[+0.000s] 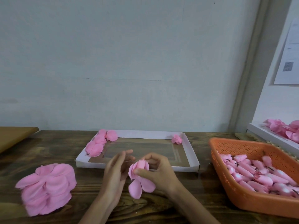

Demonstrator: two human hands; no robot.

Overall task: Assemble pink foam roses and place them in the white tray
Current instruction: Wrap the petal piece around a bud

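Note:
My right hand point(159, 168) grips a half-made pink foam rose point(140, 172): a rolled bud with petals round it, and two loose petals hanging below. My left hand point(116, 168) is just left of the rose, fingers straight and relaxed, holding nothing that I can see. Behind both hands lies the white tray point(189, 146), a shallow cardboard frame. Several finished roses point(98, 143) lie in its far left corner and one rose point(176, 139) in its far right corner. A stack of pink foam petals point(47, 186) sits on the table at the left.
An orange perforated basket point(226, 173) full of pink rolled buds on short dark stems stands at the right. Behind it is a white box point(265, 135) with more pink petals. A brown board point(14, 136) lies at the far left. A wall rises right behind the wooden table point(153, 206).

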